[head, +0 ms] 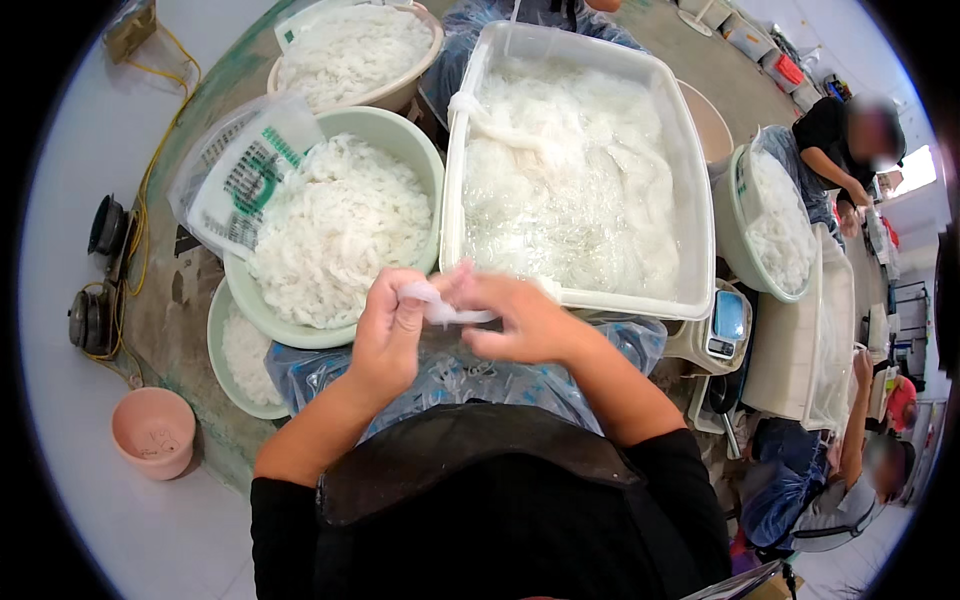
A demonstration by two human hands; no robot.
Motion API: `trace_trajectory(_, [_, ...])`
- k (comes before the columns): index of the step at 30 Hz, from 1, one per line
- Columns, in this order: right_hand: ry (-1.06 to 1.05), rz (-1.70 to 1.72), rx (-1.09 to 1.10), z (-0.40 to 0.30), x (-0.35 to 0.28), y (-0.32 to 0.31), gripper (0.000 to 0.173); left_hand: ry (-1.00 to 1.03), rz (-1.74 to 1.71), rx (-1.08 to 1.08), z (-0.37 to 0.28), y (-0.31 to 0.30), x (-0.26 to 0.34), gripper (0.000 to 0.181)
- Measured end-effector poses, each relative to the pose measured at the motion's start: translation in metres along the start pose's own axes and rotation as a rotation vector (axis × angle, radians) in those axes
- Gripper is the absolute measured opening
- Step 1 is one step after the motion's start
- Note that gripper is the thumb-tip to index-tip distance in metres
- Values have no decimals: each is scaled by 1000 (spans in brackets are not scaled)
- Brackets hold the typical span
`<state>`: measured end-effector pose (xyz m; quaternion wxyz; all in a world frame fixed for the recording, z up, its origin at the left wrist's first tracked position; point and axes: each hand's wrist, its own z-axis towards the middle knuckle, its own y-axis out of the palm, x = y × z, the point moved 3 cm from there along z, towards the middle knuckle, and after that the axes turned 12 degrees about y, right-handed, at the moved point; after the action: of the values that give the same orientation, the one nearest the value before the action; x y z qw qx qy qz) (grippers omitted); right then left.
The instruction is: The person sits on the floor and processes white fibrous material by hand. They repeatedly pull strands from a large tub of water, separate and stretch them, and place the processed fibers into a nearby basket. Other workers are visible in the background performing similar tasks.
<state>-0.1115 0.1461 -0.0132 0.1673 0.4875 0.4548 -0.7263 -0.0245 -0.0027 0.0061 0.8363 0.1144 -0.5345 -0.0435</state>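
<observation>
A wet, whitish translucent strand (pixel 442 309) is pinched between the thumb and fingers of my left hand (pixel 390 326). It stretches across to my right hand (pixel 521 315), whose fingertips are blurred close to the left one. The right thumb stands apart from its fingers, and whether they grip the strand is unclear. Both hands are above my lap, at the near edge of a white rectangular tub (pixel 694 225). Tangled white strands (pixel 577 165) lie in water inside the tub. To the left, a pale green basin (pixel 435 172) is heaped with similar white strands (pixel 345 232).
A printed plastic bag (pixel 251 176) hangs over the green basin's rim. Further filled basins stand behind (pixel 405 90), below left (pixel 217 352) and at right (pixel 731 232). A weighing scale (pixel 716 334) sits right of my lap. A pink bucket (pixel 154 435) is on the floor. Other people work at right.
</observation>
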Motion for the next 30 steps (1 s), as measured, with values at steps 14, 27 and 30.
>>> trace_trajectory(14, [-259,642,-319,-5,-69,-6,14,356,1088,-522,8,12,7,36])
trace_trajectory(27, [-76,15,65,-4,9,24,29,55,666,-265,-4,-2,-6,36])
trace_trajectory(30, [-195,-87,110,0,-2,29,24,-185,-172,41,-7,-11,-19,44])
